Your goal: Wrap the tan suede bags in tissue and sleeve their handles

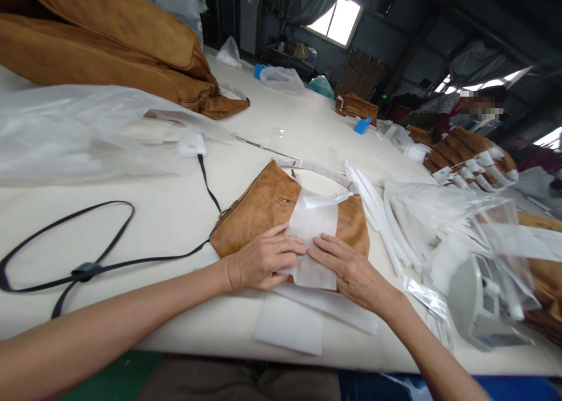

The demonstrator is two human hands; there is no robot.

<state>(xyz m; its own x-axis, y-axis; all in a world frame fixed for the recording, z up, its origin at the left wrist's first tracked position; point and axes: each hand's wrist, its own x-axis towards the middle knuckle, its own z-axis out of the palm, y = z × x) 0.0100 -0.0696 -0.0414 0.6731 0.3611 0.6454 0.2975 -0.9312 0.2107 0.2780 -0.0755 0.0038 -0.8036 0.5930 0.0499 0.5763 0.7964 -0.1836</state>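
Observation:
A tan leather bag [263,208] lies flat on the white table [167,213] in front of me. A sheet of thin white paper [314,231] is laid over its middle. My left hand [259,260] rests on the bag's near edge, fingers stretched flat onto the paper. My right hand [346,266] lies flat on the paper's lower right part, fingers spread. The two hands' fingertips almost meet. More white paper pieces [290,325] stick out from under the bag toward me.
A black strap [88,269] loops across the table at left. Clear plastic bags [65,132] and large tan bags [109,44] lie at back left. White paper strips [381,219] and plastic wrapping [461,231] lie at right. Another person's stack of tan bags [465,149] sits far right.

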